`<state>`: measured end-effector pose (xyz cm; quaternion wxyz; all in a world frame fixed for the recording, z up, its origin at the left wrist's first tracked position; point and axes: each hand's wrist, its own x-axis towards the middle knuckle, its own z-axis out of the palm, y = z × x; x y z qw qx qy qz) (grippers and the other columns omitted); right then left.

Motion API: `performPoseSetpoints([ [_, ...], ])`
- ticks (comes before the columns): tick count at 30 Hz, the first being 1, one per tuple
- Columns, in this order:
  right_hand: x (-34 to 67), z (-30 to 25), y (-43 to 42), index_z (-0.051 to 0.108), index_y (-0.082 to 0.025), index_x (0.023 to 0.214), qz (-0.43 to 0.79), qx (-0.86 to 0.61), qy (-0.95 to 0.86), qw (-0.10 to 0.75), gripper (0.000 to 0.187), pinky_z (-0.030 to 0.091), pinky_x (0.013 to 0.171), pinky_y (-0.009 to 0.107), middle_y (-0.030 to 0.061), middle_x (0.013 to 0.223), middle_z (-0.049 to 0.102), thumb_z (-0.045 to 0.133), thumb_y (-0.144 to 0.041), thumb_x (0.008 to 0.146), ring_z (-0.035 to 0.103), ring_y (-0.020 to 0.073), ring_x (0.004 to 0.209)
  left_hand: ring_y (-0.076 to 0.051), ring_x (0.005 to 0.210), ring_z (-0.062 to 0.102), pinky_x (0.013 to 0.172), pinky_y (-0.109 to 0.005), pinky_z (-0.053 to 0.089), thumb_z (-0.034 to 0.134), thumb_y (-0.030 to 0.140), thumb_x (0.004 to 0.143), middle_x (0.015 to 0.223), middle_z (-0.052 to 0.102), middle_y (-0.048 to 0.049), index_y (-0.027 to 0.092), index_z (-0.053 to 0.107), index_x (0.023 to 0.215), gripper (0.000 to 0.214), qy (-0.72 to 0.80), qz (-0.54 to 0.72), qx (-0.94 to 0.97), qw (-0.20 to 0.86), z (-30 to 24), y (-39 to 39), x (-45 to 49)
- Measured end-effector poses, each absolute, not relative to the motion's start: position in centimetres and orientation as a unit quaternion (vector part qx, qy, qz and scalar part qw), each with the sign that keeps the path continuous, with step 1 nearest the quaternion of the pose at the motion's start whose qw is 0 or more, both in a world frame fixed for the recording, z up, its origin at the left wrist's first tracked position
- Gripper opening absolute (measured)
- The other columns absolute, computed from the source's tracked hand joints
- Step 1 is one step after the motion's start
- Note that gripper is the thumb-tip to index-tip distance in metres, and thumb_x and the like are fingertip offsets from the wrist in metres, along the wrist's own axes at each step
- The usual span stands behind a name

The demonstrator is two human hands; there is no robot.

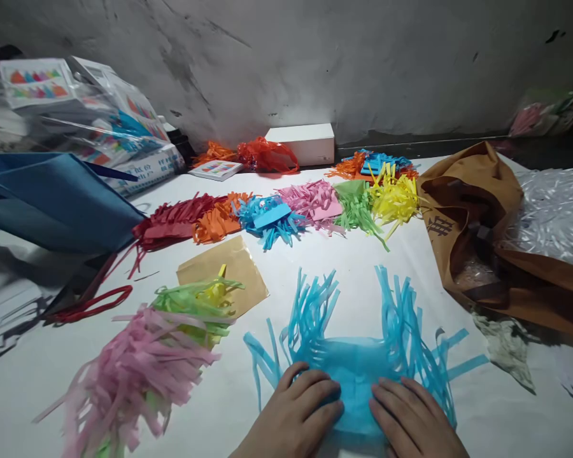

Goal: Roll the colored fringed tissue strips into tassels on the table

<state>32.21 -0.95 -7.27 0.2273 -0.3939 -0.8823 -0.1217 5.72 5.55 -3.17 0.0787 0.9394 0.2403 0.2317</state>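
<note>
L hand (302, 410): open, flat on blue fringed paper (356, 362) | R hand (410, 415): ditto, opp. side | pink fringe (141, 362) to L

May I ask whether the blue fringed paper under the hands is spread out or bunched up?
Spread out: the blue fringed paper has its middle flat under the left hand and right hand, strips fanning out either side.
</note>
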Motion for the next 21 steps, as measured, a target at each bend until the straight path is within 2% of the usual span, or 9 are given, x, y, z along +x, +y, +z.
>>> performPoseSetpoints([
  [2, 32.4, -6.3, -0.6, 0.067, -0.02, 0.122, -0.104, -0.391, -0.885, 0.23, 0.034, 0.051, 0.097, 0.038, -0.0012, 0.116, 0.075, 0.047, -0.015, 0.096, 0.071, 0.0201, 0.107, -0.018, 0.096, 0.068, 0.103, -0.034, 0.041, 0.039, 0.021, 0.107, 0.106, 0.079, -0.0022, 0.023, 0.066, 0.113, 0.028, 0.239, 0.232, 0.94, 0.074, -2.9, 5.5, 5.7],
  [7, 32.4, -4.3, -0.6, 0.068, -0.025, 0.111, -0.041, -0.448, -0.853, 0.263, 0.024, 0.049, 0.079, 0.034, -0.0038, 0.093, 0.077, 0.053, -0.022, 0.093, 0.073, 0.0173, 0.083, -0.017, 0.095, 0.068, 0.112, -0.033, 0.03, 0.039, 0.021, 0.108, 0.107, 0.08, -0.0003, 0.02, 0.067, 0.115, 0.028, 0.235, 0.234, 0.941, 0.063, -2.7, 5.6, 5.7],
  [11, 31.9, -5.0, -1.3, 0.066, -0.025, 0.108, -0.049, -0.508, -0.801, 0.312, 0.021, 0.042, 0.092, 0.036, -0.0014, 0.091, 0.076, 0.054, -0.016, 0.092, 0.072, 0.0168, 0.08, -0.018, 0.096, 0.068, 0.114, -0.031, 0.026, 0.033, 0.021, 0.109, 0.104, 0.08, -0.0029, 0.015, 0.064, 0.123, 0.035, 0.228, 0.248, 0.939, 0.064, -2.8, 5.7, 5.7],
  [15, 32.9, -6.5, -2.5, 0.064, -0.022, 0.11, -0.126, -0.613, -0.72, 0.3, 0.018, 0.036, 0.103, 0.049, 0.0058, 0.094, 0.077, 0.055, -0.023, 0.094, 0.073, 0.0242, 0.083, -0.018, 0.097, 0.069, 0.115, -0.032, 0.028, 0.033, 0.027, 0.109, 0.105, 0.08, -0.0048, 0.015, 0.064, 0.125, 0.036, 0.214, 0.25, 0.942, 0.061, -3.1, 5.8, 5.7],
  [17, 34.6, -6.9, -3.2, 0.064, -0.022, 0.11, -0.159, -0.657, -0.682, 0.28, 0.02, 0.039, 0.099, 0.053, 0.0076, 0.095, 0.077, 0.052, -0.029, 0.096, 0.073, 0.0273, 0.082, -0.018, 0.098, 0.069, 0.116, -0.032, 0.03, 0.039, 0.027, 0.108, 0.107, 0.08, -0.0039, 0.016, 0.065, 0.123, 0.032, 0.214, 0.251, 0.942, 0.06, -3.3, 5.8, 5.7],
  [19, 36.8, -6.9, -3.9, 0.065, -0.02, 0.112, -0.188, -0.703, -0.634, 0.263, 0.028, 0.048, 0.088, 0.054, 0.0114, 0.098, 0.076, 0.051, -0.037, 0.096, 0.072, 0.0316, 0.081, -0.017, 0.098, 0.069, 0.117, -0.033, 0.031, 0.041, 0.024, 0.107, 0.106, 0.08, -0.003, 0.017, 0.066, 0.121, 0.029, 0.212, 0.256, 0.942, 0.052, -3.3, 5.9, 5.7],
  [21, 38.8, -6.4, -4.6, 0.065, -0.013, 0.119, -0.215, -0.757, -0.553, 0.274, 0.039, 0.05, 0.084, 0.058, 0.0207, 0.115, 0.071, 0.056, -0.041, 0.093, 0.069, 0.0417, 0.097, -0.015, 0.097, 0.069, 0.119, -0.033, 0.03, 0.039, 0.021, 0.108, 0.104, 0.08, -0.0027, 0.016, 0.066, 0.118, 0.03, 0.204, 0.258, 0.944, 0.04, -3.1, 6.0, 5.7],
])
